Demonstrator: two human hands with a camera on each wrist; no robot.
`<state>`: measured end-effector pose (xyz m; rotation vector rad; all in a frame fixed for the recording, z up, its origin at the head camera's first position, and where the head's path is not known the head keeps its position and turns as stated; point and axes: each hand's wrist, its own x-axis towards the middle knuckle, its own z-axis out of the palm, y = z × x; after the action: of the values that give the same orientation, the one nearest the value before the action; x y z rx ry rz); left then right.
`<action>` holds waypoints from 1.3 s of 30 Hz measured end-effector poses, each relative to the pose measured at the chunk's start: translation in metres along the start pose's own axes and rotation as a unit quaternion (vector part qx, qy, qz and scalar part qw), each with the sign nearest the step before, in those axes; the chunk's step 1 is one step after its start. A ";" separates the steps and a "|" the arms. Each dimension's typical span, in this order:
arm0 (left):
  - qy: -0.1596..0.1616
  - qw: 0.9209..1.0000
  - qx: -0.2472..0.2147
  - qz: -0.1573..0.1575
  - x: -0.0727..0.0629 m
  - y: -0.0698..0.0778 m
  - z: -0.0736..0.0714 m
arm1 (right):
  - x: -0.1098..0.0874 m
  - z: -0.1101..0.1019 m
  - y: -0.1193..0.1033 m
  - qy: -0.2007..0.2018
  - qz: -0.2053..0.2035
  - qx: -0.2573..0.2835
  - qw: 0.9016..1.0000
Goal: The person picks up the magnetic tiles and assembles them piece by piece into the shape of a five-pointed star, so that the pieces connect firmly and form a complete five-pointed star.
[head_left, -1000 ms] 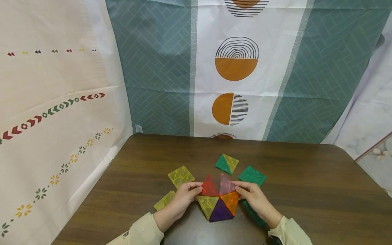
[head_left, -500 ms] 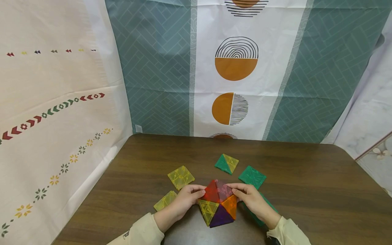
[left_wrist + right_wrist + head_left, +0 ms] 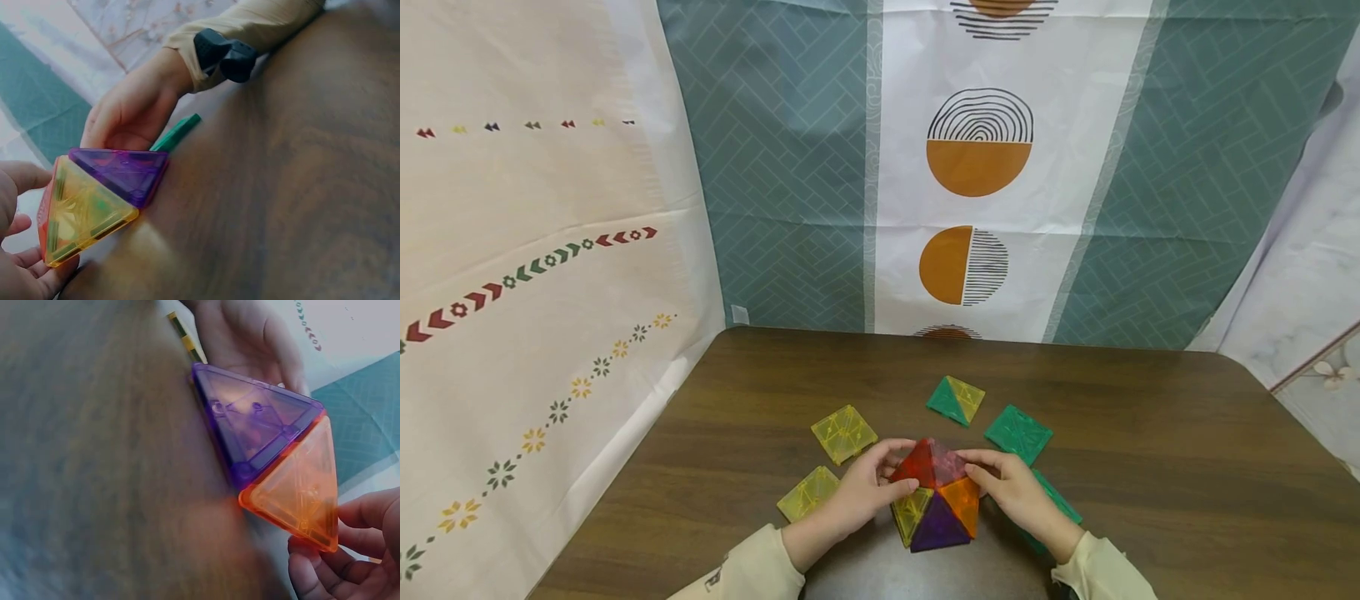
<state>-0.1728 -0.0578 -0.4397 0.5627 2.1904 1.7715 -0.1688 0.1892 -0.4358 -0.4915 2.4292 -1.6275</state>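
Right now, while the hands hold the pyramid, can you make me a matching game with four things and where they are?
Things
1. purple triangle
2. orange triangle
3. green-and-yellow square
4. left hand

Places
A. farthest back of the tiles on the table
B. between the purple triangle and the pink triangle
C. gripping the pyramid by the red triangle
D. between the yellow triangle and the orange triangle

Right pairs: 1-D, 2-B, 3-A, 4-C
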 end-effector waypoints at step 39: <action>0.032 0.937 0.341 0.066 -0.009 -0.002 0.012 | -0.003 0.013 -0.007 0.104 -0.016 -0.264 0.959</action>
<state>-0.1599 -0.0520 -0.4449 0.8132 2.8613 1.0397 -0.1609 0.1767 -0.4349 -0.4484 3.0353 -1.0658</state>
